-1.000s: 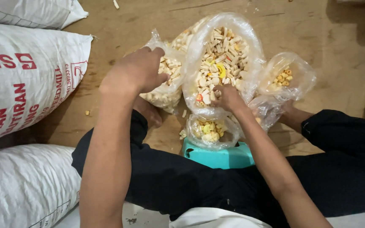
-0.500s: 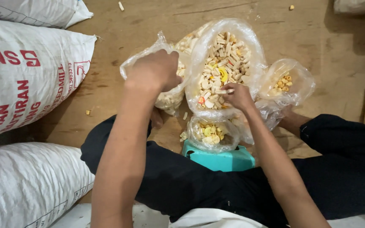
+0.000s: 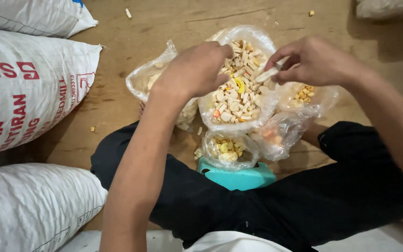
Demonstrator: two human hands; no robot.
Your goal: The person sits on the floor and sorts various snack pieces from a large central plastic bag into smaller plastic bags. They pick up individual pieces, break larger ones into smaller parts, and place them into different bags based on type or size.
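A: What's the right hand (image 3: 316, 60) got?

B: One pale stick-shaped cracker (image 3: 267, 74), off-white, short, straight. Fingers (image 3: 283, 50) pinched shut on its far end. It hangs tilted above the right rim of the big clear bag (image 3: 220, 109).

A: Bag contents?

B: Mostly pale sticks and small discs, a few yellow curls, one red-orange bit near the front edge. Mouth wide open, plastic rolled outward.

A: Left hand (image 3: 194, 70)?

B: Knuckles up, curled over the left rim of that same bag. Fingers bent inward, together. Can't tell from here whether they grip the plastic or a piece.

A: Neighbours?

B: Tight cluster. A left bag (image 3: 143, 79) of pale pieces touches the big one, partly under the left wrist. A small bag of round yellow rings (image 3: 304, 95) sits just right, under the right hand. An orange-piece bag (image 3: 276, 135) and a yellow-mix bag (image 3: 225, 149) sit in front, the latter against a teal plastic stool (image 3: 243, 177).

A: Room to move?

B: Wooden floor (image 3: 164, 23) open beyond the bags, a few stray crumbs on it. Left side walled by stacked white woven sacks (image 3: 24, 84). Near side closed by the person's crossed legs in black trousers (image 3: 201, 200). Right knee sits close to the ring bag.
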